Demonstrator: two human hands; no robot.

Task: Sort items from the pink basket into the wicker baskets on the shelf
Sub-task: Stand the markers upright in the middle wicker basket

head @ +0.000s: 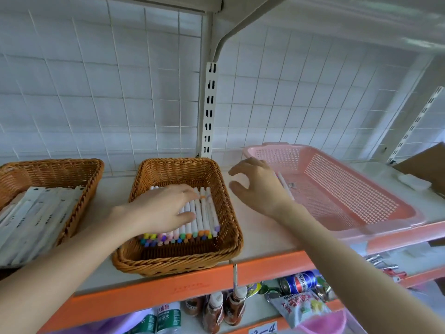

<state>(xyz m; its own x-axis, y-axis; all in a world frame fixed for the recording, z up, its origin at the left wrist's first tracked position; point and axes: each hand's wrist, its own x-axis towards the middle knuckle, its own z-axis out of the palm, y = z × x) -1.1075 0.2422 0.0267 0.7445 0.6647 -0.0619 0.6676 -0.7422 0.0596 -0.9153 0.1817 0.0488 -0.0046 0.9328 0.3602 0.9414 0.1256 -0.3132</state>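
Markers under left hand; Pepsi can below.

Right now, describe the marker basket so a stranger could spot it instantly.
On the orange-edged shelf, look at the foot of the white slotted upright post. The middle wicker basket sits between a second wicker basket and a pink basket. It is the one stacked with white, coloured-cap markers under the left hand; the second holds flat white packets.

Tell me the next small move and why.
Probably reach the right hand into the pink basket for the white marker just behind it: that hand looks open, while the left hand lies flat on markers in the wicker basket.
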